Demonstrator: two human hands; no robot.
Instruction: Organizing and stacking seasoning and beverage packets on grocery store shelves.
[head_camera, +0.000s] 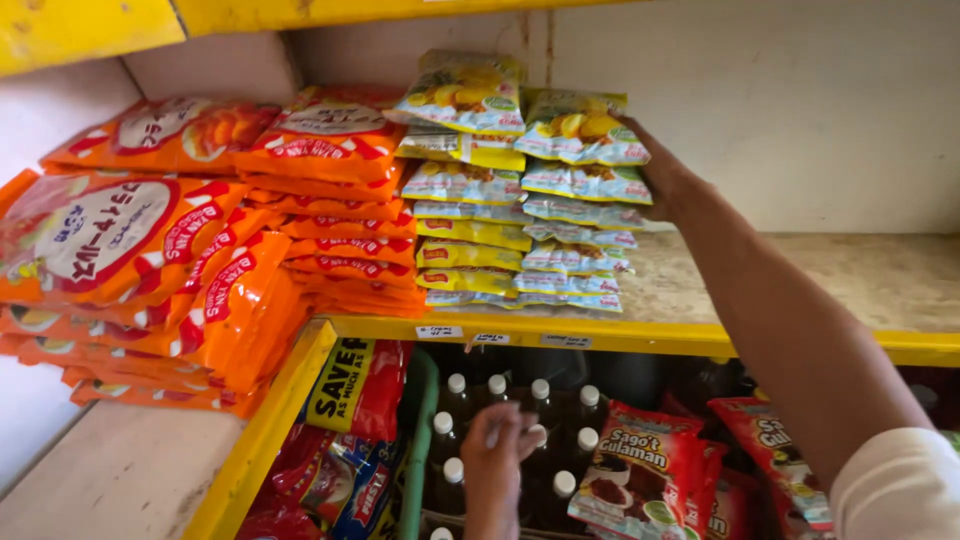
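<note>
Right hand (668, 178) laid flat, fingers hidden, against stacked yellow-blue plastic snack packets (578, 200) at yellow shelf (640, 337) front edge. Left hand (497, 455) closed around white-capped dark bottles (545, 420) below.

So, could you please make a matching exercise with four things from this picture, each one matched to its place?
Things:
1. right hand
2. left hand
3. orange packets
4. red sachets

Places:
A. on the dark bottles with white caps, lower shelf
B. stacked left of the pale packets
C. at the right side of the pale packets, upper shelf
D. lower shelf, right of the bottles

Pairs: 1-C, 2-A, 3-B, 4-D
</note>
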